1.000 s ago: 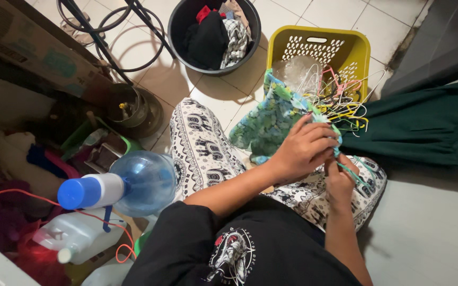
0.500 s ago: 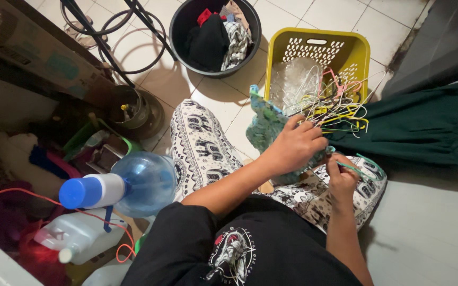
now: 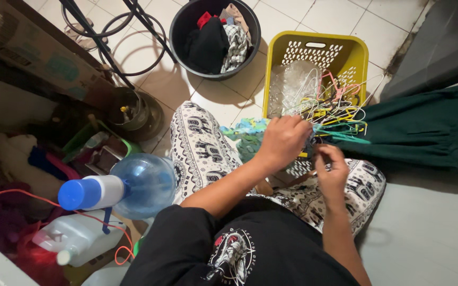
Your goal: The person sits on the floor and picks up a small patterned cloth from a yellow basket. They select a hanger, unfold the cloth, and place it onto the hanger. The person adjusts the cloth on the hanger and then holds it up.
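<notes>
While a person is sitting cross-legged on a tiled floor in patterned black-and-white trousers [image 3: 197, 137], a teal plastic clothes hanger [image 3: 340, 132] is being handled over the lap by both bare hands. The left hand [image 3: 284, 140] is being curled, knuckles up, around the near end of the hanger, where a crumpled green-and-blue patterned cloth [image 3: 247, 139] is also lying just beside it; whether the fingers are closing on the cloth as well cannot be told. The right hand [image 3: 331, 167] is being held just below and to the right, fingers pinched together against the same end of the hanger, though what exactly is being gripped is hidden. From the hands, the hanger's long axis is running away to the right, towards a dark green garment [image 3: 425, 127] that is spreading over the floor. The left hand is sitting nearer to the tangle of pale wire and plastic hangers [image 3: 324, 98] piled in a yellow perforated plastic laundry basket [image 3: 356, 55] directly ahead. A black round tub of clothes [image 3: 184, 37] is standing beyond the left knee, and a clear blue-capped water bottle [image 3: 128, 185] is lying to the left.
</notes>
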